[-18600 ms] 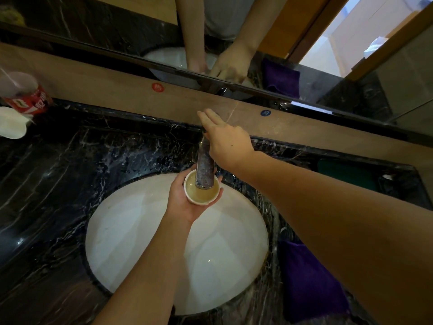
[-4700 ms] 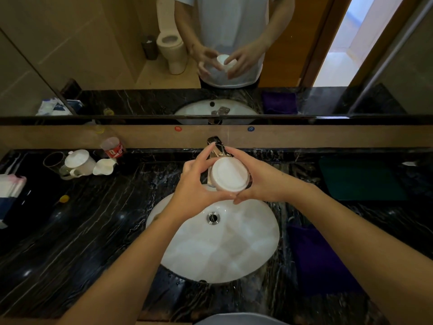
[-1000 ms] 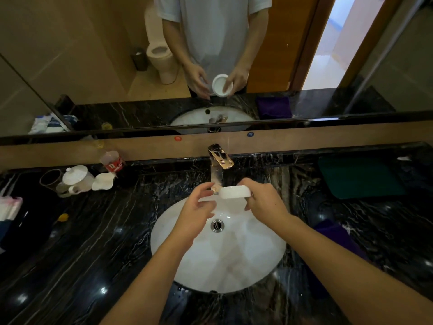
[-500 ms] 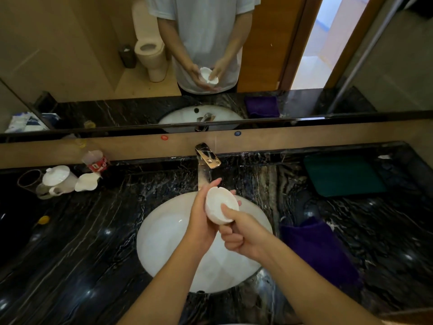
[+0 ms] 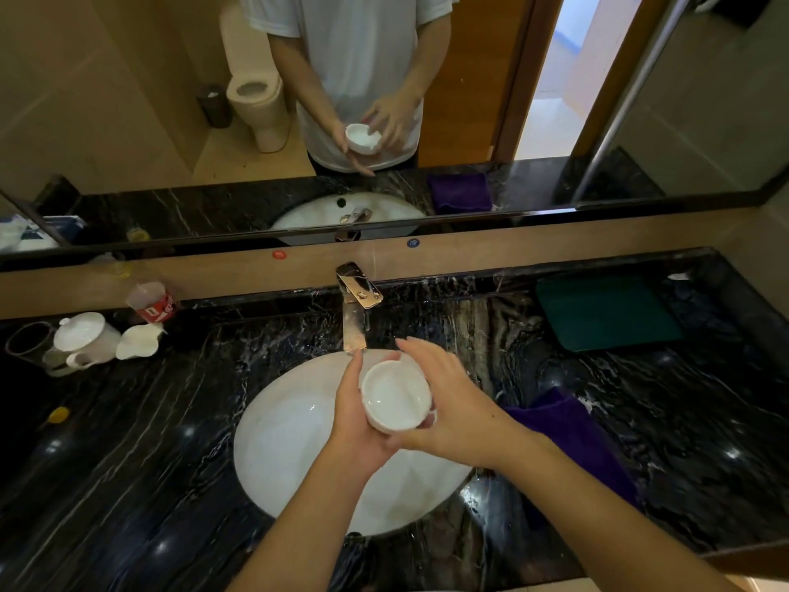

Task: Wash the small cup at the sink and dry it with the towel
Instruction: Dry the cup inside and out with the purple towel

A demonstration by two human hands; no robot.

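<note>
The small white cup (image 5: pixel 395 397) is upright, mouth facing up, held over the white sink basin (image 5: pixel 290 437). My left hand (image 5: pixel 356 420) cradles it from the left and underneath. My right hand (image 5: pixel 452 410) rests against its right side with the fingers spread and the thumb under the cup. No water runs from the metal faucet (image 5: pixel 356 311) just behind the cup. A purple towel (image 5: pixel 572 437) lies on the black marble counter to the right of the basin, partly hidden by my right forearm.
A dark green mat (image 5: pixel 606 311) lies at the back right of the counter. At the back left stand a white lidded pot (image 5: pixel 83 339), a white dish (image 5: pixel 138 341), a red-labelled bottle (image 5: pixel 151 303) and a glass (image 5: pixel 23 343). A wall mirror runs above.
The cup has turned from tilted sideways to mouth-up. My right hand has moved from under the cup's front to its right side, with its fingers spread.
</note>
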